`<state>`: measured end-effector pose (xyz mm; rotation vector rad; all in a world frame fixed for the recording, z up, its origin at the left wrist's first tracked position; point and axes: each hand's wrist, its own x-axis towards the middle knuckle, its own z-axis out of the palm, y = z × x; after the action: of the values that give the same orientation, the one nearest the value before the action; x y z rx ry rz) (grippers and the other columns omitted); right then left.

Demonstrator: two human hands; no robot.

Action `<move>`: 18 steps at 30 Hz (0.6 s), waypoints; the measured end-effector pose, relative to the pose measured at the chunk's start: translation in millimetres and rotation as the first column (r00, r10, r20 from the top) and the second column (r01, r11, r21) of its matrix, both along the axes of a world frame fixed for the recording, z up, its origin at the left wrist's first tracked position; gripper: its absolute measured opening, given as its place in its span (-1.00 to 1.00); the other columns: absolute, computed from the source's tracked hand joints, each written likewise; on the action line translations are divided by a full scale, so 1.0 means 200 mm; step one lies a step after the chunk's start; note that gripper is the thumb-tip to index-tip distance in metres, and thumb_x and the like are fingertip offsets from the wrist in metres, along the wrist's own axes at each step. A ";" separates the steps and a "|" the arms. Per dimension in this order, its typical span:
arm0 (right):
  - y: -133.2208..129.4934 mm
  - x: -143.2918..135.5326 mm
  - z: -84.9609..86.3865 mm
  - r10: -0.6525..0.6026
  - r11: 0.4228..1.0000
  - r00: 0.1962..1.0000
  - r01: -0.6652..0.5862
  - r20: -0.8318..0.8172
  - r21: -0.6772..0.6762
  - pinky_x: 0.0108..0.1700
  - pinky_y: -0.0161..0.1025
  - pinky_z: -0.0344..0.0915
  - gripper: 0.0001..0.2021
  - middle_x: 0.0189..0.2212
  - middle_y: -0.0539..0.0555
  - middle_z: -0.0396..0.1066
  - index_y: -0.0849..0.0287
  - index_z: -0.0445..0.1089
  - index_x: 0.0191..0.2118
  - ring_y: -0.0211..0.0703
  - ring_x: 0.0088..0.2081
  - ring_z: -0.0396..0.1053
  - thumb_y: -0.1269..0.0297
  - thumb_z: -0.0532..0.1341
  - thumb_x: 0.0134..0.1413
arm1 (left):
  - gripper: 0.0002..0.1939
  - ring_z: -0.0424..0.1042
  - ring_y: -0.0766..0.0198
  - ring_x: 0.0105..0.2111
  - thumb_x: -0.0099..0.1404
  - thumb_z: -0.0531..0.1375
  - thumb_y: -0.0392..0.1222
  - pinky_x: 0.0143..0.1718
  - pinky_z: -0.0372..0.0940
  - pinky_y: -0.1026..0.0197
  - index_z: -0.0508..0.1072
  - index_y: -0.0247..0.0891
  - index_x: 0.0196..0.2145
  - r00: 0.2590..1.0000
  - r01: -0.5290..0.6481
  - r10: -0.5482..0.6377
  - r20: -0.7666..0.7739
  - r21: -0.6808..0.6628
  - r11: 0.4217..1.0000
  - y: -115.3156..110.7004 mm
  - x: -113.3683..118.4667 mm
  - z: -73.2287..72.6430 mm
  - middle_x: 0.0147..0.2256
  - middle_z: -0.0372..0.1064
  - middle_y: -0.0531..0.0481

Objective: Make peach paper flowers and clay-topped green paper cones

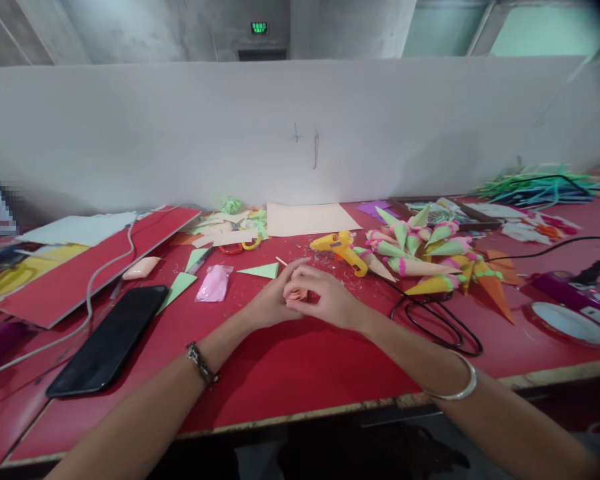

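Note:
Over the red table my left hand [273,297] and my right hand [333,297] meet, fingers curled round a small peach-coloured rolled piece [297,294]. Its layers look coiled, and much of it is hidden by my fingers. Just left of my hands lies a pale green paper triangle [261,271], with the end of a thin pale stick [281,261] showing close by. Beyond my right hand a yellow glue gun [341,249] rests on its side among clear scraps. A packet of pink material [215,283] is on the left.
To the right are a pile of paper cones [420,247], a black cord [430,320], a white oval dish [570,323] and a purple power strip [570,293]. A black phone [111,340] lies left. Behind are a cream sheet [310,220] and scissors [251,242], below a white partition [205,133].

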<state>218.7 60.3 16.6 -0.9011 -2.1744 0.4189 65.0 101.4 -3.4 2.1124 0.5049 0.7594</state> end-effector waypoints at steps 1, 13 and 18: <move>0.00 0.00 0.00 -0.001 1.000 1.000 0.001 -0.006 0.005 -0.27 -0.31 0.23 -0.93 -0.35 0.02 0.24 0.13 0.33 -0.36 -0.27 -0.32 0.26 0.29 0.14 0.02 | -0.25 0.25 0.14 -0.08 0.00 0.19 -0.32 -0.14 0.25 0.14 -0.06 -0.24 0.12 1.000 0.005 -0.005 0.000 -0.001 1.000 0.00 0.00 0.00 -0.05 0.16 -0.15; 0.03 0.02 0.00 -0.144 0.978 0.960 0.175 -0.241 0.115 -0.25 -0.25 0.24 -0.94 -0.40 0.04 0.29 0.16 0.31 -0.43 -0.23 -0.33 0.29 0.31 0.17 -0.01 | -0.44 0.31 0.26 -0.22 0.07 0.14 -0.32 -0.18 0.25 0.17 0.04 -0.27 0.03 0.979 -0.175 0.171 0.113 0.026 0.984 0.00 0.01 0.05 -0.16 0.22 -0.12; 0.05 0.03 0.00 -0.152 0.970 0.944 0.199 -0.291 0.140 -0.18 -0.20 0.23 -0.92 -0.36 0.04 0.30 0.13 0.30 -0.34 -0.19 -0.26 0.29 0.38 0.17 -0.04 | -0.53 0.34 0.29 -0.22 0.12 0.11 -0.30 -0.18 0.27 0.18 0.08 -0.26 -0.01 0.959 -0.254 0.243 0.148 0.062 0.965 0.00 0.02 0.04 -0.11 0.19 -0.13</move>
<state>225.3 69.3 17.0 -0.8777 -1.8245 0.2531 68.7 101.6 3.8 2.0739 0.6819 1.0787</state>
